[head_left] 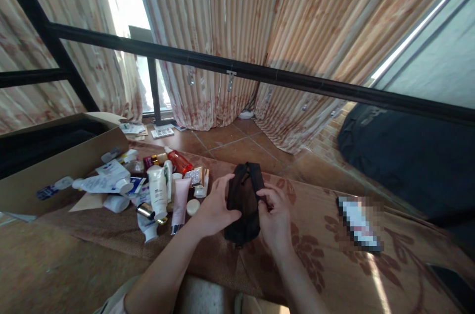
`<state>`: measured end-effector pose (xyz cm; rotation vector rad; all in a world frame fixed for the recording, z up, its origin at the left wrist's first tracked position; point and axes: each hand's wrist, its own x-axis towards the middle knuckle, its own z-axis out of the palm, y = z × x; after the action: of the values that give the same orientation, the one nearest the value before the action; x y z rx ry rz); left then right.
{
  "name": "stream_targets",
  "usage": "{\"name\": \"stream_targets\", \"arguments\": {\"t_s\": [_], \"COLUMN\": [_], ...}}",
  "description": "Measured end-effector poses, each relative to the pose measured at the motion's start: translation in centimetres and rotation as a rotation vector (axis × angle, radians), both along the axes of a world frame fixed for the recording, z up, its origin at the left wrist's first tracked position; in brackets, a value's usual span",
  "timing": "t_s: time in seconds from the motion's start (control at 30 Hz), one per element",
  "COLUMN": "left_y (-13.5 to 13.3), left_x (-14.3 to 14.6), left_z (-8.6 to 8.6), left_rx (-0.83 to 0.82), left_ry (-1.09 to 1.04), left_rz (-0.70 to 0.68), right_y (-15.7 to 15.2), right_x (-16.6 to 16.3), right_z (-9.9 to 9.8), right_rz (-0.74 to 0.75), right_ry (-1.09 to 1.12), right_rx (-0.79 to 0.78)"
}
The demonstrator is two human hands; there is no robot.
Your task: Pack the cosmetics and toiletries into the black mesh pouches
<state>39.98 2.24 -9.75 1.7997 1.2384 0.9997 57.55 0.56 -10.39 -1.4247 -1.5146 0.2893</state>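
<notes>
A small black pouch point(242, 205) lies on the brown patterned cloth in front of me. My left hand point(215, 207) grips its left side, with the thumb over the near part and the fingers at the far part. On the right, my right hand point(273, 212) pinches the pouch's edge between thumb and fingers. Left of my hands is a pile of cosmetics: a pink tube point(180, 202), a white tube point(158, 192), a red bottle point(178, 161) and several others. A round white lid point(193, 207) sits just beside my left wrist.
An open cardboard box point(74, 165) stands at the left behind the pile. A blurred-out phone-like object point(359, 224) lies on the cloth point(311, 259) to the right. A black metal rail point(208, 59) crosses in front of the curtains point(237, 7); a dark bag point(404, 155) is at the right.
</notes>
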Motion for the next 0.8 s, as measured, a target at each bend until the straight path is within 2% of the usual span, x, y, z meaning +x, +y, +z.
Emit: {"name": "stream_targets", "arguments": {"t_s": [0.1,0.27,0.37,0.5,0.67,0.8], "left_y": [0.3,1.3,1.2,1.1,1.4,1.7], "left_x": [-1.1,-3.3,-3.1,-1.4,0.4,0.9], "left_z": [0.1,0.4,0.6,0.5,-0.3,-1.1], "left_rx": [0.020,-0.015,0.019,0.105,0.158,0.156], "left_ry": [0.082,0.229,0.231,0.201,0.135,0.070], "left_rz": [-0.100,0.000,0.007,0.082,0.166,0.153], "right_y": [0.4,1.3,1.5,1.2,-0.7,-3.2], "right_x": [1.2,3.9,4.3,2.8,-0.6,-3.8], "right_z": [-0.4,-1.3,-1.5,-1.0,1.1,2.5], "right_rz": [-0.003,-0.140,-0.172,-0.183,-0.062,0.166], "right_ry": [-0.034,-0.080,-0.089,-0.104,-0.046,-0.071], "right_rx": [-0.007,-0.023,-0.036,-0.033,0.076,0.158]}}
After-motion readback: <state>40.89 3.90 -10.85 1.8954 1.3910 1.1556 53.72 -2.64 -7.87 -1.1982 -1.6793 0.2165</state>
